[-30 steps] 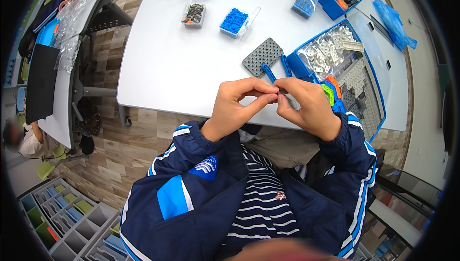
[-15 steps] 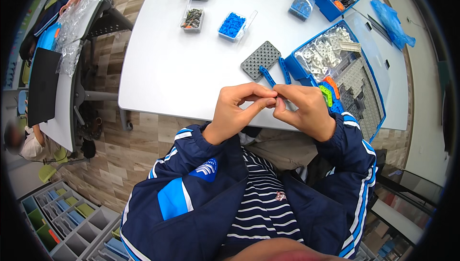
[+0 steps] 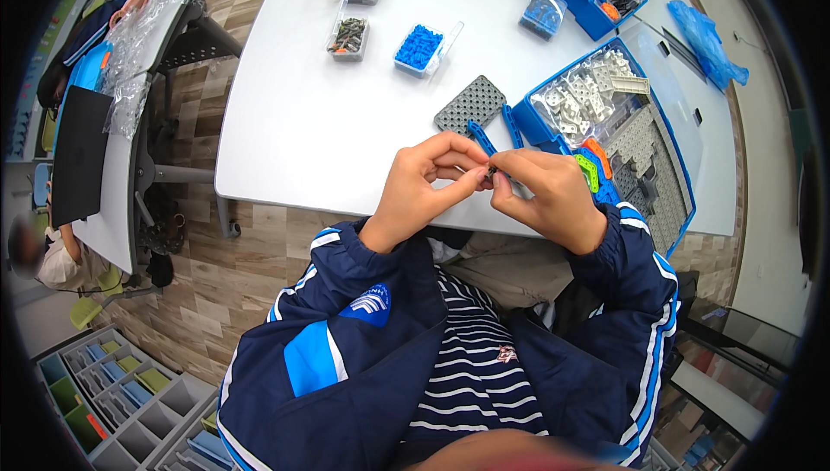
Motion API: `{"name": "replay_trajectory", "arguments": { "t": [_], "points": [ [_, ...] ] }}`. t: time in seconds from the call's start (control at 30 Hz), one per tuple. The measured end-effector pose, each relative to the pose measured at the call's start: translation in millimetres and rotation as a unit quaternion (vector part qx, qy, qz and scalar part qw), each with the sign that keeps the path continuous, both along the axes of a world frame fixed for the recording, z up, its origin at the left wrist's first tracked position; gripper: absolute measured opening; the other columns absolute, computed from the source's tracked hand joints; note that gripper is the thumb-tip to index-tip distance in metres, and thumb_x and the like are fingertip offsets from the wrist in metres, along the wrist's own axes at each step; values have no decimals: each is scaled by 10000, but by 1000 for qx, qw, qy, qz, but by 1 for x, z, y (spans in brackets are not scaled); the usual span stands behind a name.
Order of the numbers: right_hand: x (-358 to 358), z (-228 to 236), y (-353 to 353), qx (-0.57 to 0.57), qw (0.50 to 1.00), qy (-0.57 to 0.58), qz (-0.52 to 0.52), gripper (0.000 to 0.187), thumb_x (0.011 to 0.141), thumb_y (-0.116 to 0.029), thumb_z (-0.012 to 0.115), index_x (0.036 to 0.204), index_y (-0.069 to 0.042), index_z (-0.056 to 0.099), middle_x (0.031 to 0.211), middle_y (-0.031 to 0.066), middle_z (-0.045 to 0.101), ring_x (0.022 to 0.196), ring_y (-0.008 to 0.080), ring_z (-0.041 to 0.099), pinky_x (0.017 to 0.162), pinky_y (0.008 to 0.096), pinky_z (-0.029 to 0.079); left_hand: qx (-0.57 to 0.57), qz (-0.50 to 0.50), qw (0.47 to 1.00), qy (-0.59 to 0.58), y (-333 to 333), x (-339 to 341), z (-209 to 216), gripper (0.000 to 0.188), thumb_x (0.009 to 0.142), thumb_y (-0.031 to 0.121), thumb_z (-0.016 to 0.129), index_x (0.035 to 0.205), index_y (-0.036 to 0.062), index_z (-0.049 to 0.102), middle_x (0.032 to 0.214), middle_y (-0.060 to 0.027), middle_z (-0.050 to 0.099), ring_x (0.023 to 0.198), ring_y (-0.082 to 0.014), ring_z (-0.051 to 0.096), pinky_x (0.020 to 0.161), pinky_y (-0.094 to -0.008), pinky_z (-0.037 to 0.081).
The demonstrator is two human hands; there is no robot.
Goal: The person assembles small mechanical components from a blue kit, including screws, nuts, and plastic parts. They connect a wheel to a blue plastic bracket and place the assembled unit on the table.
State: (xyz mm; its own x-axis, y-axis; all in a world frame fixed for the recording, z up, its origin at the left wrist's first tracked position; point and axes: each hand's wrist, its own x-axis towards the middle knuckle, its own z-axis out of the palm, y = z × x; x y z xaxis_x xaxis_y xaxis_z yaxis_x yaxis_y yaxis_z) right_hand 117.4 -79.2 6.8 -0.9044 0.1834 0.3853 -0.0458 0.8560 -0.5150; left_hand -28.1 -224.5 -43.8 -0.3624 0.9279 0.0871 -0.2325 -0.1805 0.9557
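Observation:
My left hand (image 3: 424, 190) and my right hand (image 3: 553, 198) meet just above the table's near edge, fingertips pinched together. Between them is a small dark piece (image 3: 492, 172), mostly covered by the fingers, so its exact kind cannot be made out. Just beyond the fingers lies a grey perforated plate (image 3: 467, 106) on the white table. One blue beam (image 3: 478, 135) overlaps the plate's near edge, its near end hidden behind my hands. A second blue beam (image 3: 512, 127) lies to the right of the plate; whether either is joined to it, I cannot tell.
A blue bin (image 3: 538, 132) of white and grey building parts stands at right, with green (image 3: 588, 173) and orange pieces (image 3: 596, 153) near my right hand. Small clear boxes hold blue pegs (image 3: 418, 47) and dark pegs (image 3: 348, 36). Another blue bin (image 3: 588, 6) stands farther back.
My left fingertips have drawn slightly left from the right ones and spread a little, so the small dark piece now shows between the hands. The plate and beams have stayed put.

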Motion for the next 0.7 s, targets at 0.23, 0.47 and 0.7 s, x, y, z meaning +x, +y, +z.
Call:
{"name": "replay_trajectory", "arguments": {
  "t": [0.23,0.47,0.7],
  "points": [
    [0,-7,2,21,999,-20,-27,155,844,-145,739,941,-48,666,711,98,649,593,297,648,526,395,501,-13,10,999,-36,5,6,1,206,979,18,668,1159,-71,622,1038,-151,734,946,-184,730,862,-293,596],
    [0,-16,1,94,995,-33,-28,201,882,-189,743,968,-51,624,682,88,630,588,283,651,512,381,503,-36,35,997,-58,9,18,-1,137,993,9,645,1103,-69,619,1003,-146,738,932,-156,718,848,-277,590],
    [4,-20,2,143,987,-79,4,250,916,-240,726,934,-35,585,687,92,648,612,261,673,517,367,508,-53,23,993,-99,8,17,-10,87,999,20,634,1046,-52,618,948,-121,738,879,-131,716,795,-248,592]
  ]
}}
